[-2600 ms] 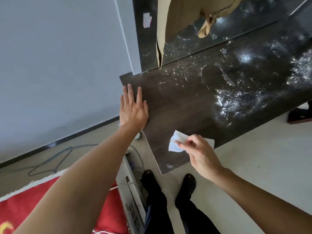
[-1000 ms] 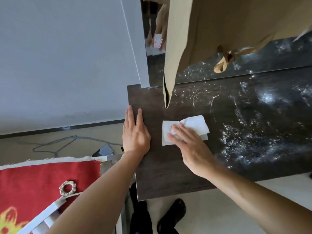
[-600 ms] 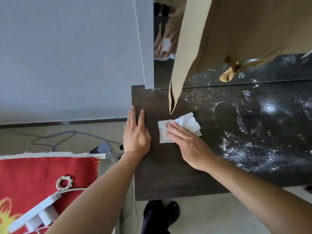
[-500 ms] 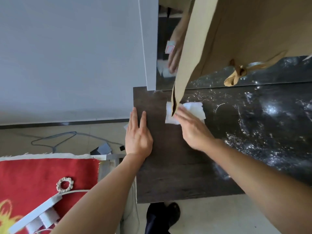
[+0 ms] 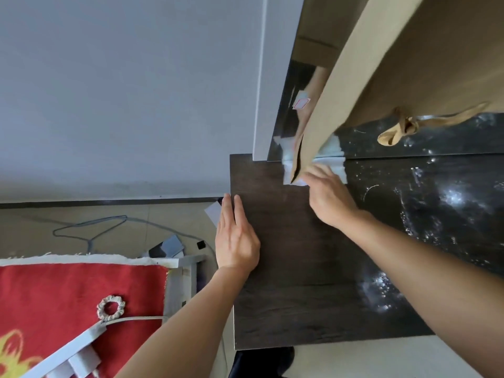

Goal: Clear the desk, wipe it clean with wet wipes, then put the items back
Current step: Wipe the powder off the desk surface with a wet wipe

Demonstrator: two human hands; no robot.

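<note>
Right, the wet wipe (image 5: 339, 171) sits at the very back of the dark wood desk (image 5: 286, 268), hard against the foot of the mirror (image 5: 450, 137), and its white reflection shows in the glass just above it. The lower corner of a brown paper bag (image 5: 381, 77) hangs over the wipe's left part and hides some of it. The right hand (image 5: 330, 199) is on top, fingers stretched out and flat, pressing the wipe onto the desktop rather than pinching it. The left hand (image 5: 236, 241) lies palm down on the desk's left edge, fingers straight and together, holding nothing. Over to the right the surface glistens with wet streaks and droplets (image 5: 450, 197). The bag's ribbon handle (image 5: 395, 132) dangles in front of the mirror. Beyond the desk, on the floor to the left, lie a red rug (image 5: 68, 301) with a pale scrunchie (image 5: 111, 308) on it and a looping grey cable (image 5: 90, 230).
</note>
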